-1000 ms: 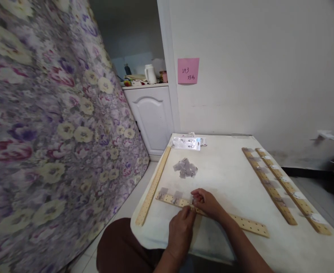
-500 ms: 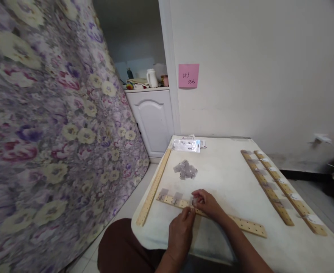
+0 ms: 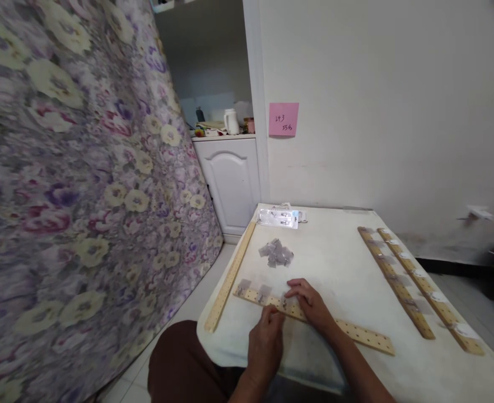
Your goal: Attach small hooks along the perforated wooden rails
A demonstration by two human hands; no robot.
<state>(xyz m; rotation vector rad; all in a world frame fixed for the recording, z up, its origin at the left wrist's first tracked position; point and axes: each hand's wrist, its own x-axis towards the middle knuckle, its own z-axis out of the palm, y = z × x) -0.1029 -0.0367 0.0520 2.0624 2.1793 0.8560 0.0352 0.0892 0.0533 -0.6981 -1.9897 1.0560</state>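
Wooden perforated strip flat across the near counter. Left hand curled at its near edge, grip impossible to tell. Right hand spread on top, grip released, fingertips by a small clip. Farther back, heap of clear clips, then blister pack.

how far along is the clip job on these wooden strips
Done: the two right-side strips carry clips along their length. In hand: the middle strip has two clips at its left end; the left hand and right hand meet at the third spot. Left: the rest of its holes, the bare strip on the far left, and a loose pile of clips.
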